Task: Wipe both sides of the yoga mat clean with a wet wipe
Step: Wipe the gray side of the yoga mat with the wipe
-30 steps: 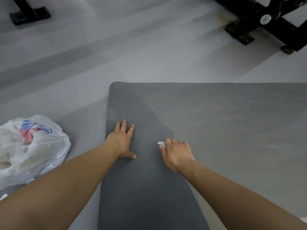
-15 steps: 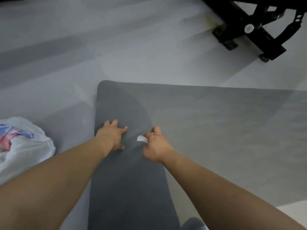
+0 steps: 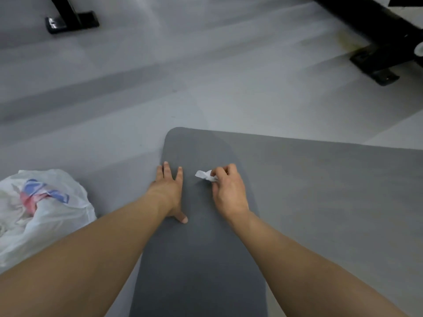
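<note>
At your far left a white plastic bag [image 3: 43, 211] with red and blue print lies crumpled on the grey floor [image 3: 206, 83], and above it, near the top edge, stands a black metal foot [image 3: 71, 19]. Next comes your left hand [image 3: 169, 191], laid flat on the mat [image 3: 320, 191] close to its left edge, fingers straight and spread, thumb pointing back toward you, holding nothing. The grey mat lies flat on the floor, its rounded corner just beyond your fingertips; a darker band runs under both your arms, and the lighter part stretches off to the right. Just right of the left hand, your right hand [image 3: 229, 191] has its fingers curled, pinching a small crumpled white wipe [image 3: 204, 175] that sticks out to the left, close over the mat. At top right sits a black equipment frame [image 3: 377, 42].
</note>
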